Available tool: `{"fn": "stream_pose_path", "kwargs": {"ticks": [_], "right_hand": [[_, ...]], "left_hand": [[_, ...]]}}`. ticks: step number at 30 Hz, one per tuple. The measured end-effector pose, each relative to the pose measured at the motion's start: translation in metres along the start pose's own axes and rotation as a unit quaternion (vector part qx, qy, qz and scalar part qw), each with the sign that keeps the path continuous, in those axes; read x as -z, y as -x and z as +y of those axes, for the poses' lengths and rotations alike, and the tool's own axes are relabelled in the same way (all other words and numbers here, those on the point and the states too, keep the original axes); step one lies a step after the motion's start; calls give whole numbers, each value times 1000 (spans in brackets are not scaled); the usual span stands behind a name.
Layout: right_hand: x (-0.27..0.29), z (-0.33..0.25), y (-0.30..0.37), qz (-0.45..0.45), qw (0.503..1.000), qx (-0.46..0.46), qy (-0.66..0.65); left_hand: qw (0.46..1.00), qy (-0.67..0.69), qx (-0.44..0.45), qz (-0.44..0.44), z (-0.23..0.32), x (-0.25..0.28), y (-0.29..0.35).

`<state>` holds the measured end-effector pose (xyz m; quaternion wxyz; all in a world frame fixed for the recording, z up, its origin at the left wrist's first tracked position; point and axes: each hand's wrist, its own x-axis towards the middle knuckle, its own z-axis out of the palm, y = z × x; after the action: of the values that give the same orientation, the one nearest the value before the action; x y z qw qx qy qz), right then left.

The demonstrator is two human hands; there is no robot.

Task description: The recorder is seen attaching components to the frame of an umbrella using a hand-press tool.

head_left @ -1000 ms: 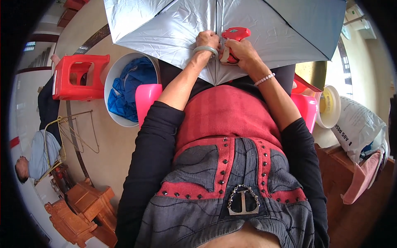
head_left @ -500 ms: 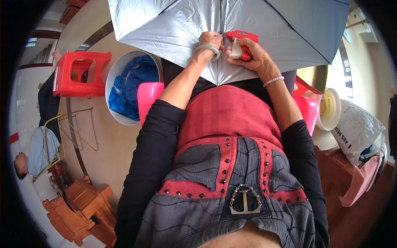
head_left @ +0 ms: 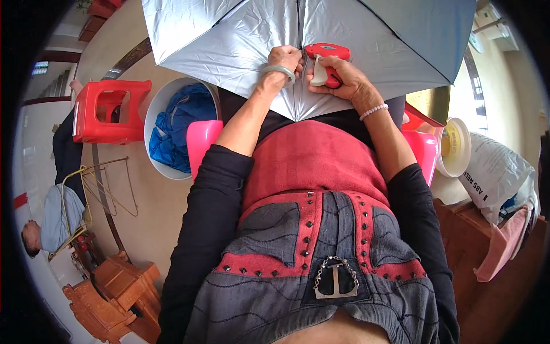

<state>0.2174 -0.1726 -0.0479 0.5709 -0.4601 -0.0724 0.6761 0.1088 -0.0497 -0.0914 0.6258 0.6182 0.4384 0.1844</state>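
Right hand (head_left: pixel 344 81): curled round a red-and-white tool (head_left: pixel 327 51), over the silver umbrella (head_left: pixel 378 43)
Left hand (head_left: pixel 285 59): fingers bunched at the umbrella's middle rib; cannot tell what they pinch
Umbrella: far part cut off by frame
White bucket (head_left: pixel 160 100), left of umbrella: crumpled blue fabric (head_left: pixel 183 126)
Pale bucket (head_left: pixel 464 148), right of umbrella: yellow item (head_left: pixel 451 141), indistinct

Bright light fills the scene, strongest at upper right, where the pale, smooth floor (head_left: pixel 465 106) glares nearly white. Soft highlights pick out creases across the silver fabric umbrella canopy (head_left: pixel 252 49). Fisheye distortion curves the outskirts, vignetted to black corners.
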Motion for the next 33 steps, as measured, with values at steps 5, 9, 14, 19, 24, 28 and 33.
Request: {"fn": "stream_pose_path", "kwargs": {"ticks": [5, 9, 14, 19, 24, 28, 33], "right_hand": [[2, -3, 1, 8, 1000, -13, 2], [4, -4, 0, -18, 999, -28, 8], [-7, -5, -3, -8, 999, -29, 12], [4, 0, -19, 21, 998, 6, 62], [19, 6, -36, 51, 989, 43, 131], [2, 14, -25, 81, 985, 69, 133], [-14, -6, 2, 105, 982, 141, 64]], "left_hand": [[1000, 8, -3, -22, 5, -4, 5], [999, -7, -35, -18, -1, -1, 5], [996, -54, -65, 18, -1, 1, 9], [998, -44, -51, 0, -2, -2, 2], [998, -34, -43, -17, 1, -7, 7], [998, -57, -37, -2, -1, -6, 3], [996, -74, -32, 27, -9, -2, -10]]}}
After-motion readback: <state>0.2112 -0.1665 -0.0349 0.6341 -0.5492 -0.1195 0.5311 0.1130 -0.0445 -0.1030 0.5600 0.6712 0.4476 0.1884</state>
